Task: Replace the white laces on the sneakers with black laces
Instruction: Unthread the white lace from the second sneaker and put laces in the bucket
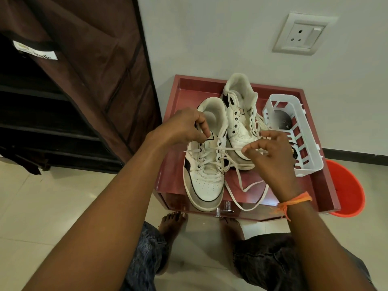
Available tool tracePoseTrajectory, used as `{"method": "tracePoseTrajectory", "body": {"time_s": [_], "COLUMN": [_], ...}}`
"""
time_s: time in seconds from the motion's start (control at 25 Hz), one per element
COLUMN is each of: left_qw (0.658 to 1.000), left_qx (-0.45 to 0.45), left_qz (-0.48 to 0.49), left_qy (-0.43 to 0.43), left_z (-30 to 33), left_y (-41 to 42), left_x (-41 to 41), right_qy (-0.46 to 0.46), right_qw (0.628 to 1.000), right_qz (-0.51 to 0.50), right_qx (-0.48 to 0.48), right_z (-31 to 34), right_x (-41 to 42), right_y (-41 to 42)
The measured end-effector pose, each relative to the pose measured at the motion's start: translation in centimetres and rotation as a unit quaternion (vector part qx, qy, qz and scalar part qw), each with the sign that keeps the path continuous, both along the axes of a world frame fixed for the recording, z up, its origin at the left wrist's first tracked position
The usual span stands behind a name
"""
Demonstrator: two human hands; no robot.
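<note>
Head view: black contents of the white basket (302, 131) are blurred, can't tell what they are. Right hand (270, 158) covers the toe of the far sneaker (239, 114) & part of the basket's near wall. Left hand (182, 127) hides the tongue top of the near sneaker (204, 162). Both forearms run out of frame at the bottom.

Near sneaker sits at the front-left of the red tabletop (323, 185), long axis front-to-back, toe towards the person & overhanging the front edge, heel towards the wall. Far sneaker lies just right of it & further back, same axis, touching or nearly so.

White lace (228, 148) is part-threaded in the near sneaker's lower eyelets. One strand runs taut across the upper eyelets, left to right, into the right hand's grip: thumb & forefinger pinch it just right of the shoe. Loose lace trails over the tabletop's front edge below that hand. Left hand's grip: fingers curled, pinching at the tongue/upper eyelet on the shoe's left side; exactly what it pinches is hidden.

Orange bucket (346, 190) stands right of the tabletop.
</note>
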State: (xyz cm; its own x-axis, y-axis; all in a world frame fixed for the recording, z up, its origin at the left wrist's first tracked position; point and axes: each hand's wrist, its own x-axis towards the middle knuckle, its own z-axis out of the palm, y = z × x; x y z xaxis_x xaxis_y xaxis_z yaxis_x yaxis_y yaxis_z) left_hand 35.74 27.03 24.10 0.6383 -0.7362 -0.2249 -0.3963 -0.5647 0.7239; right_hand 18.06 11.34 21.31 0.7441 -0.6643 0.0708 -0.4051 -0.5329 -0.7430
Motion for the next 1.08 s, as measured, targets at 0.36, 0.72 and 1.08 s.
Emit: {"method": "tracePoseTrajectory", "body": {"time_s": [0.36, 0.72, 1.08], "left_qw": [1.0, 1.0, 0.988], "left_qx": [0.003, 0.004, 0.096], "left_qz": [-0.007, -0.013, -0.096], "left_qy": [-0.005, -0.013, -0.069], "left_z": [0.2, 0.9, 0.0], "left_y": [0.0, 0.1, -0.6], "left_x": [0.0, -0.6, -2.8], "right_qy": [0.078, -0.002, -0.052], "right_qw": [0.97, 1.0, 0.974], "right_qz": [0.099, 0.016, 0.165], "right_qx": [-0.206, 0.005, -0.143], "right_z": [-1.6, 1.4, 0.0], "right_x": [4.3, -0.2, 2.3], "right_y": [6.2, -1.1, -0.7]}}
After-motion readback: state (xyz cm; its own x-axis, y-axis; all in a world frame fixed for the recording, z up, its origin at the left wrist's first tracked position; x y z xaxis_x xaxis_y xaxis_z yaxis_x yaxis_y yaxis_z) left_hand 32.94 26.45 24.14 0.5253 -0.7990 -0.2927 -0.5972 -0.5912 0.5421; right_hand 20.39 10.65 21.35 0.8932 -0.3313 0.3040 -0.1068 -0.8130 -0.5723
